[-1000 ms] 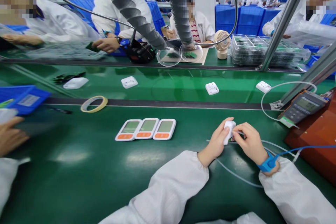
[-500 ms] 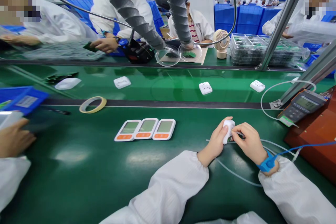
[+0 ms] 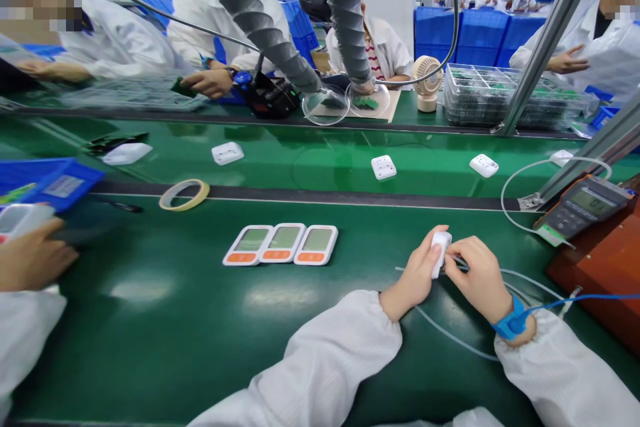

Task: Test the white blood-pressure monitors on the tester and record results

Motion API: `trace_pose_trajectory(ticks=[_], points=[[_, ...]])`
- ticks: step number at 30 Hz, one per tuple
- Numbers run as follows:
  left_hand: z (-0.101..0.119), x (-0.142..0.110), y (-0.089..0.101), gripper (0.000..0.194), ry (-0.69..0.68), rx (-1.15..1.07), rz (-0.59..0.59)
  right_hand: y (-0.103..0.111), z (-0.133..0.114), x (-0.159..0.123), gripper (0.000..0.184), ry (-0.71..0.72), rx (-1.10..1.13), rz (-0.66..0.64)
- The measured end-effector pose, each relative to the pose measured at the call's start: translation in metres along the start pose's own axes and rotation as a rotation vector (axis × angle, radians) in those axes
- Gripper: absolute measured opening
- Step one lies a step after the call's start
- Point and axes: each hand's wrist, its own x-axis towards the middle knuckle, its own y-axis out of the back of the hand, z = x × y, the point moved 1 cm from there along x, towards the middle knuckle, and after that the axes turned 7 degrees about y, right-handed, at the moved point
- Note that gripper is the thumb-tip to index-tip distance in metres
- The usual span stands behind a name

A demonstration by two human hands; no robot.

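Note:
My left hand [image 3: 417, 270] is closed around a small white plastic device [image 3: 441, 252], which it holds tilted up on edge above the green table. My right hand [image 3: 475, 273], with a blue wrist strap [image 3: 513, 320], pinches at the right edge of the device. Thumb and forefinger are pressed together there; whatever lies between them is too small to make out. Thin translucent tubing [image 3: 453, 339] runs on the table beneath and behind both hands. Left of my hands lie three white devices with grey screens and orange lower panels [image 3: 316, 245], side by side.
White cases [image 3: 383, 167] lie spaced along the green belt beyond the table. A tape roll [image 3: 184, 195] rests near the table's back edge. At right a handheld meter [image 3: 583, 207] leans on an orange-brown box [image 3: 595, 287]. A co-worker's hand [image 3: 35, 257] holds a device at left.
White cases on the belt have shifted left, and another has come into view at the right. The co-worker's hand at left has moved further in. My hands keep nearly the same pose.

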Motion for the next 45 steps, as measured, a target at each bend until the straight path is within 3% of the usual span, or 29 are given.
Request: trace_pose_trajectory(ticks=[4,7,9,11,14,18,28,45], points=[[-0.005,0.008,0.002,0.065,0.056,-0.362,0.056,0.002,0.0,-0.002,0.008,0.043,-0.111,0.068],[-0.006,0.013,0.004,0.077,0.125,-0.503,0.128,-0.003,0.003,-0.009,0.027,-0.03,-0.053,-0.001],[-0.004,0.014,0.005,0.085,0.134,-0.45,0.136,-0.01,0.008,-0.014,0.048,-0.138,0.009,-0.109],[-0.002,0.013,0.006,0.082,0.111,-0.34,0.1,-0.015,0.014,-0.018,0.058,-0.255,0.045,-0.164],[0.001,0.012,0.008,0.078,0.144,-0.225,-0.055,-0.017,0.023,-0.019,0.059,-0.401,0.127,-0.158],[0.003,0.011,0.01,0.098,0.211,-0.143,-0.237,-0.015,0.03,-0.019,0.06,-0.472,0.213,-0.113],[0.005,0.007,0.006,0.086,0.123,-0.182,-0.231,-0.013,0.029,-0.018,0.054,-0.484,0.355,-0.121],[0.009,0.006,0.004,0.081,0.144,-0.195,-0.226,-0.013,0.028,-0.017,0.055,-0.53,0.34,-0.143]])
